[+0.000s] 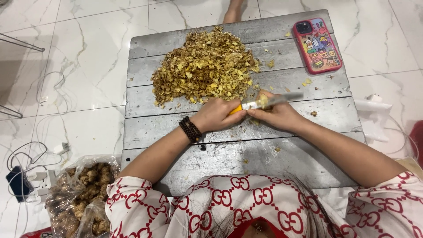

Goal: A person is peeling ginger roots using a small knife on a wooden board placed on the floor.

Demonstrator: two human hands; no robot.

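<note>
My left hand (216,115), with a dark bead bracelet on the wrist, grips the yellow handle of a knife (282,99) whose blade points right. My right hand (277,115) pinches a small yellowish root piece (263,101) against the blade. Both hands meet over the middle of a grey wooden plank table (176,128). Just beyond them lies a big heap of yellow-brown peelings (205,66).
A phone in a pink cartoon case (317,45) lies at the table's far right corner. A clear plastic bag of knobbly brown roots (83,194) sits on the marble floor at the near left, beside cables and a charger (20,180). Another person's foot (233,11) shows beyond the table.
</note>
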